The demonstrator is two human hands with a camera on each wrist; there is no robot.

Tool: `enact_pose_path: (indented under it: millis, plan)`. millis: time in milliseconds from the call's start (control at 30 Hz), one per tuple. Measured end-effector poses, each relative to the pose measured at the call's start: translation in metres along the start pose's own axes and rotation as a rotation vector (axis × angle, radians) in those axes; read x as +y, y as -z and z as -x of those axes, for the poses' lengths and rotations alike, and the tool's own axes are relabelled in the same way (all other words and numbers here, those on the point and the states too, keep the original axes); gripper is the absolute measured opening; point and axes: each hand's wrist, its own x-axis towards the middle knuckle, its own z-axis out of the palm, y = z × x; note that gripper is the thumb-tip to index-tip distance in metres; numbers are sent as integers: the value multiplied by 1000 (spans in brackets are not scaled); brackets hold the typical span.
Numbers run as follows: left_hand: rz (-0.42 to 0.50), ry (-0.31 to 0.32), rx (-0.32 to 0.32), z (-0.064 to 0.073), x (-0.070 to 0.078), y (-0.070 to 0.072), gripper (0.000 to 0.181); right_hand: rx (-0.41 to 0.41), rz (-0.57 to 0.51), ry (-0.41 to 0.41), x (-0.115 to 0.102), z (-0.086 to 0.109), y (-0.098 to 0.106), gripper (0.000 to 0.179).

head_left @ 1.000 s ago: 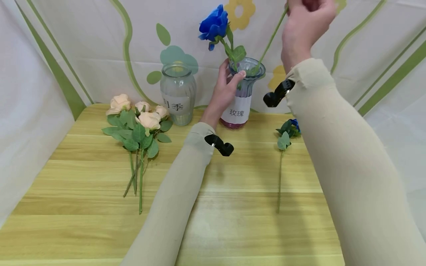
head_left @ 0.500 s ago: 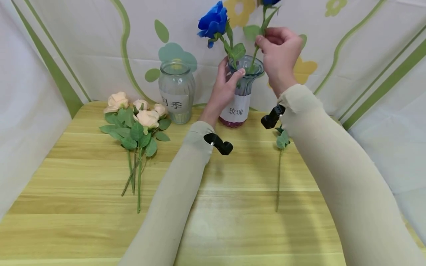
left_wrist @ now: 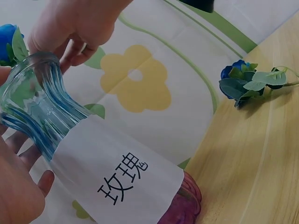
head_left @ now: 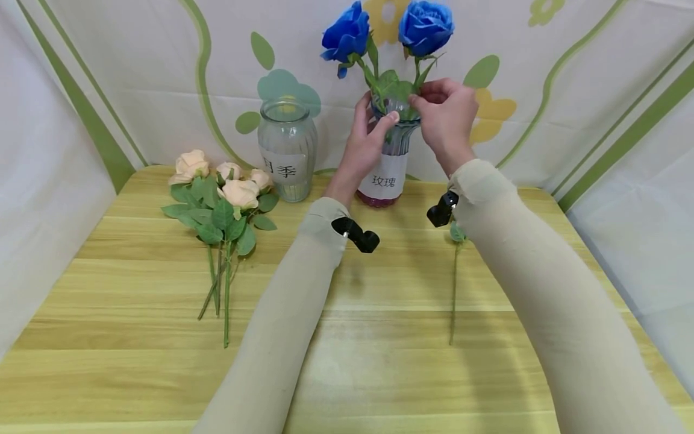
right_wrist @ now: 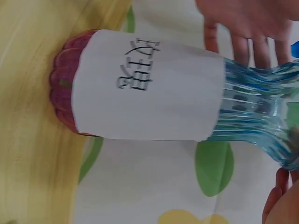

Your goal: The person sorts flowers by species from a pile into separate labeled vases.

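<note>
My left hand (head_left: pixel 364 147) holds the neck of a fluted glass vase (head_left: pixel 400 140), blue at the top and purple at the base, with a white paper label (left_wrist: pixel 124 172). One blue rose (head_left: pixel 346 35) leans left out of its mouth. At the right of the rim my right hand (head_left: pixel 449 117) pinches the stem of a second blue rose (head_left: pixel 426 28), whose bloom stands above the vase. The lower stem is hidden behind the hand and rim. Another blue rose (left_wrist: pixel 236 81) lies on the table to the right; the right forearm covers its bloom in the head view.
A clear glass jar (head_left: pixel 290 141) with a white label stands left of the vase. Several peach roses (head_left: pixel 241 193) with green leaves lie on the wooden table (head_left: pixel 379 337) at left. A patterned cloth (head_left: pixel 162 66) hangs close behind the vases.
My right hand has come down and left towards the vase mouth, lowering the second blue rose, so its bloom now shows fully. My left hand stays on the vase.
</note>
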Motion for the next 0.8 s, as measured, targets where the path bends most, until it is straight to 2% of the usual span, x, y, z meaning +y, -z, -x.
enact_pose_path:
  millis: [233,367,467,600,800]
  plan:
    - [21,-10,-13,0,1,1,76,-55,98,35,0,-1,0,29]
    - [29,-9,-14,-1,0,1,76,-101,104,13,-2,0,1,31]
    - [28,-10,-12,-1,-1,1,77,-120,53,-9,-2,2,3,35]
    - [24,-12,-4,-1,-2,1,77,-105,-46,15,4,8,8,39]
    - [14,-5,0,-1,-2,2,77,-90,-196,63,8,15,27,30]
